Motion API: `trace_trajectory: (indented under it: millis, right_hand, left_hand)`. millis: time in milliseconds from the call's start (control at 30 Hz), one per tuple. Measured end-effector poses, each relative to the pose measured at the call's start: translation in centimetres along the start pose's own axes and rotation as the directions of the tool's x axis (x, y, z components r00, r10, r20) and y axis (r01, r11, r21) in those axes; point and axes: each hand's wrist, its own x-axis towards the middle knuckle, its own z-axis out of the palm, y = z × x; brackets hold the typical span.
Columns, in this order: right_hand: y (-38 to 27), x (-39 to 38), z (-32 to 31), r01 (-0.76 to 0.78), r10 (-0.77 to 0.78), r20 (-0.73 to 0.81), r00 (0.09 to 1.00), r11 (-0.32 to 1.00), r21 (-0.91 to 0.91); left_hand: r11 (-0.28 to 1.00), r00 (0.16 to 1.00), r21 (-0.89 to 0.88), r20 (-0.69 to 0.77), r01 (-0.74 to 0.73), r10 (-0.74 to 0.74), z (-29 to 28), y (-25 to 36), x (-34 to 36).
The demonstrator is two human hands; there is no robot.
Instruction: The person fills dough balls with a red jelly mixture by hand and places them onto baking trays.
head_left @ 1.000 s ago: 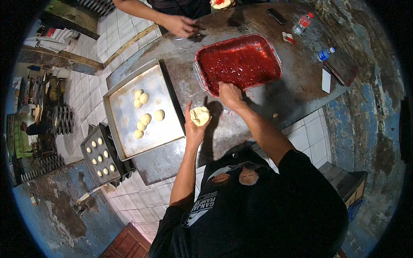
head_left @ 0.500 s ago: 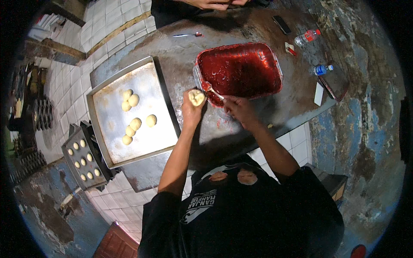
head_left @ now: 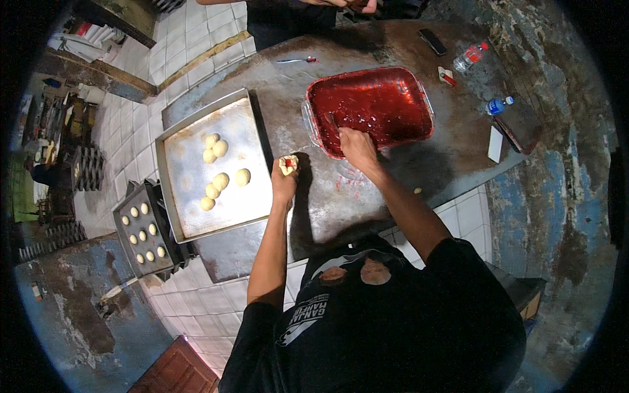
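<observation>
My left hand (head_left: 284, 183) is closed round a piece of pale dough (head_left: 288, 164) cupped open with red filling inside, just right of the large metal tray (head_left: 180, 219). Loose dough balls (head_left: 219, 180) sit in small groups on that tray. My right hand (head_left: 356, 147) grips a spoon (head_left: 331, 121) dipped into the rectangular dish of glossy red jam (head_left: 380, 98), at its lower left part.
The metal table (head_left: 439, 164) holds another spoon (head_left: 298, 59), a phone (head_left: 432, 41), two bottles (head_left: 470, 57) (head_left: 499, 104), a small packet (head_left: 446, 76) and a dark flat object (head_left: 524, 134). A co-worker's hands (head_left: 357, 5) are at the top. A dark tray of dough balls (head_left: 144, 236) stands left.
My right hand has gone from the dough back into the jam dish with the spoon. The dough now shows red filling. The co-worker's hands have moved up, away from the spoon on the table.
</observation>
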Motion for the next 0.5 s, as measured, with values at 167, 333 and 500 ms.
trace_trajectory:
  millis: [167,333,500]
  right_hand:
    - [-1.0,2.8,3.5,-0.203,0.236,0.151,0.960,0.958,-0.204]
    - [1.8,2.4,2.1,-0.237,0.182,0.169,0.969,0.883,0.406]
    - [-2.7,0.1,-3.6,-0.425,0.247,0.399,0.883,0.781,0.457]
  left_hand:
    - [0.996,0.996,-0.068,0.060,0.063,-0.059,-0.8,0.3,0.9]
    - [0.989,0.990,0.054,0.046,-0.135,0.133,0.9,1.0,3.9]
    - [0.986,0.986,0.022,0.042,-0.165,0.164,3.1,1.7,5.7]
